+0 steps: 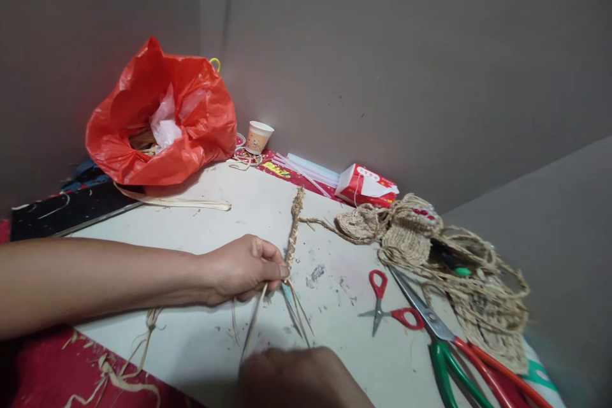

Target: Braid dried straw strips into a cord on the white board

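Observation:
A braided straw strip lies on the white table, its far end pointing toward the wall. My left hand pinches the near end of the braid between thumb and fingers. Several loose straw strands fan out toward me from under that grip. My right hand, blurred by motion at the bottom edge, looks closed. One straw strand runs fairly straight from the left fingers down to it. The right fingertips are hidden. To the right lie small red-handled scissors.
A red plastic bag stands at the back left, near a paper cup. A tissue pack sits by the wall. Large shears lie beside a heap of woven straw pieces. Loose straw hangs over the front left edge.

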Motion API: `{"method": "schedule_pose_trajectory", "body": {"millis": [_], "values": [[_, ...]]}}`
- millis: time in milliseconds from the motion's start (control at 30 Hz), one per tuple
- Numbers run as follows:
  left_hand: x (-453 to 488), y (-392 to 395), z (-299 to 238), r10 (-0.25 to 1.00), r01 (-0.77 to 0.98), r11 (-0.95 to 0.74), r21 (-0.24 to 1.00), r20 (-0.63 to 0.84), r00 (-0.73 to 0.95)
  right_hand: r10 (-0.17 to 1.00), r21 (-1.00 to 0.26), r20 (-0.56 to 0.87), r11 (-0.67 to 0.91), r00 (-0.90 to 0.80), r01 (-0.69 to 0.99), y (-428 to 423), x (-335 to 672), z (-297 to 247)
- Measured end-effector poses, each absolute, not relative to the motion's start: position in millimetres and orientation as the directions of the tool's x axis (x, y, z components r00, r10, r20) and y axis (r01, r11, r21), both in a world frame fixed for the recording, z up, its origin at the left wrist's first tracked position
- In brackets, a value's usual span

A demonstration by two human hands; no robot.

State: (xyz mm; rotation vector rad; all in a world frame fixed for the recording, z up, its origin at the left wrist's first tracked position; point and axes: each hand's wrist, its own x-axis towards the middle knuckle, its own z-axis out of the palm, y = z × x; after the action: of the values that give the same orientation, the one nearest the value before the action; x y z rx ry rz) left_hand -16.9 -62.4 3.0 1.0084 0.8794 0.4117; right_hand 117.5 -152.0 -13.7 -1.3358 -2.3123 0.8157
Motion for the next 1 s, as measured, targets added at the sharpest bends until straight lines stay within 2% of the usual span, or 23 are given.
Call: {"method": "schedule_pose_trajectory", "body": {"millis": [67,133,167,200,233,267,367,433,500,667,833,933,1000], "values": [[-17.4,-61.2,4.3,0.679,0.095,0.474,0.876,-0.431,0.594,0.898,-0.781,-0.002,0.273,-0.44,0.562,-149.4,128.0,3.1],[-17.7,-60.8,5.2,0.695,0.104,0.447,0.889,-0.418,0.584,0.946,-0.802,0.009,0.201,-0.325,0.562,-137.9,142.5,22.4],[-17.7,-60.8,5.4,0.706,0.106,0.432,0.896,-0.409,0.579,0.989,-0.82,-0.015,0.071,-0.146,0.568,-129.9,148.9,29.6],[-17.6,-61.1,5.5,0.717,0.098,0.417,0.903,-0.394,0.575,0.999,-0.843,0.026,0.009,0.024,0.538,-121.4,153.7,33.8],[-17.2,-61.5,5.3,0.73,0.078,0.403,0.912,-0.372,0.574,0.998,-0.877,-0.033,-0.054,0.052,0.477,-113.6,156.5,34.7],[-16.8,-62.0,4.8,0.737,0.048,0.392,0.919,-0.344,0.582,0.993,-0.91,-0.118,-0.12,0.029,0.396,-107.1,157.1,32.5],[-15.4,-63.2,1.4,0.737,-0.029,0.374,0.927,-0.278,0.616,0.9,-0.924,-0.37,-0.33,-0.232,0.192,-98.9,151.2,16.2],[-14.8,-63.6,-1.6,0.743,0.0,0.359,0.933,-0.286,0.605,0.837,-0.9,-0.436,-0.412,-0.33,0.145,-100.1,147.8,7.0],[-14.6,-63.6,-3.7,0.753,0.038,0.345,0.938,-0.301,0.585,0.838,-0.904,-0.427,-0.394,-0.339,0.165,-101.0,148.4,3.7],[-15.6,-63.8,-1.3,0.716,0.031,0.325,0.945,-0.267,0.645,0.868,-0.925,-0.326,-0.21,-0.376,0.317,-94.9,156.8,9.2],[-18.1,-66.9,2.5,0.696,0.139,0.263,0.955,-0.288,0.658,0.892,-0.849,-0.264,-0.034,-0.367,0.527,-94.2,156.0,11.0],[-18.4,-69.1,0.7,0.723,0.213,0.206,0.955,-0.295,0.624,0.891,-0.808,-0.275,-0.011,-0.36,0.589,-93.6,157.0,9.9],[-18.1,-69.3,0.0,0.742,0.233,0.176,0.956,-0.284,0.607,0.88,-0.819,-0.304,-0.047,-0.364,0.571,-91.4,159.6,8.8]]}}
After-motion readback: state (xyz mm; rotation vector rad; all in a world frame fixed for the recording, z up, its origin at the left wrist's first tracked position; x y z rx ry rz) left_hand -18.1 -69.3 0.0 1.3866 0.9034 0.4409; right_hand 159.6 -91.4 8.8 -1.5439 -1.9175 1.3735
